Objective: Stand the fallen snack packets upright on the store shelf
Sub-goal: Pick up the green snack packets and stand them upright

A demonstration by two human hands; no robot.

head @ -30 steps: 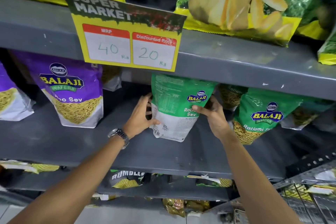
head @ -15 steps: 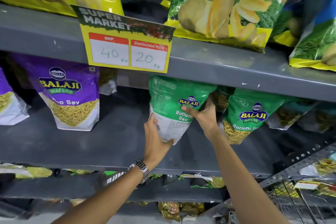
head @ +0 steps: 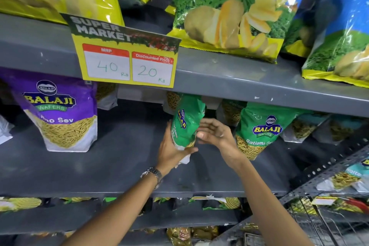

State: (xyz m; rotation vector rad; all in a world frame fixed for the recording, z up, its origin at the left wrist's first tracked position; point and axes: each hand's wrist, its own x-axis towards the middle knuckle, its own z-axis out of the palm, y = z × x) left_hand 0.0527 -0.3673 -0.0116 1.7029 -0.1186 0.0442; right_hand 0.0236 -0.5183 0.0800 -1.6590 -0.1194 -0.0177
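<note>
1. Gripping the lower part of a green Balaji Ratlami Sev packet (head: 186, 124), the left hand (head: 172, 151) wraps its thumb and fingers around the packet's base; a metal wristwatch (head: 152, 172) sits on that wrist.
2. The packet stands upright, turned edge-on to the camera, over the grey middle shelf (head: 99, 170). Whether its base touches the shelf surface cannot be told, as the hand covers it.
3. The right hand (head: 216, 136) is at the packet's right side with fingers spread and loose, its fingertips (head: 200, 135) at the packet's edge; it clasps nothing.
4. A second green Ratlami Sev packet (head: 261, 128) stands upright just beside the right hand.
5. A purple Balaji sev packet (head: 60, 114) stands upright well to the left on the same shelf.
6. A yellow price tag (head: 127, 60), marked MRP 40 and discounted price 20, hangs from the upper shelf (head: 249, 82).
7. Large potato chip bags (head: 235, 18) rest on the upper shelf.
</note>
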